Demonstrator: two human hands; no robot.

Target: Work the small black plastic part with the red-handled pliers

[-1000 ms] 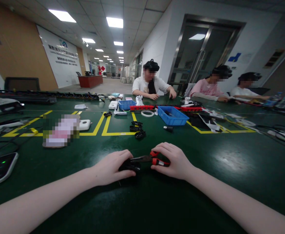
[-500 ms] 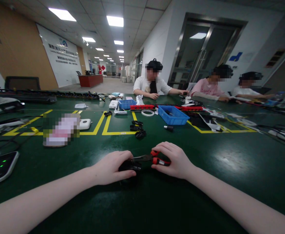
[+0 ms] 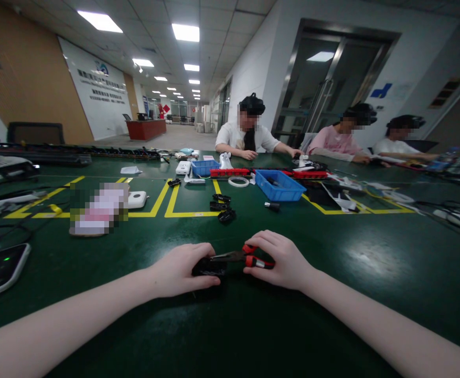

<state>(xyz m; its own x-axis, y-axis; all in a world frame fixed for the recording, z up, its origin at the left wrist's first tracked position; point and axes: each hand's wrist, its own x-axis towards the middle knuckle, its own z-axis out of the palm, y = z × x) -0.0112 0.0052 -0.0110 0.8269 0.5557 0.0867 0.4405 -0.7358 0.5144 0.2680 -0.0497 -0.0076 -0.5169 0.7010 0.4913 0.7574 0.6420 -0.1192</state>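
My left hand (image 3: 186,270) is closed around a small black plastic part (image 3: 214,266), low over the green table (image 3: 316,320). Much of that part is hidden by the fingers, so its exact kind cannot be made out. In my right hand (image 3: 280,260) are long-nose pliers (image 3: 235,256) with red and black handles. Their jaws point left and reach the top of the black part by my left index finger. Thumb and fingers sit on the two handles, which are spread somewhat apart.
Beyond my hands lie several black parts (image 3: 222,202) and a dark cylindrical piece (image 3: 271,207). Further back are a blue bin (image 3: 280,186), a white ring (image 3: 238,182) and a pixelated object (image 3: 99,210). A dark-topped device (image 3: 1,270) sits left. Several people work across the table.
My hands hold nearly the same place; the pliers and black part have shifted only slightly. Across the table, the person in white has moved the head a little to the right.
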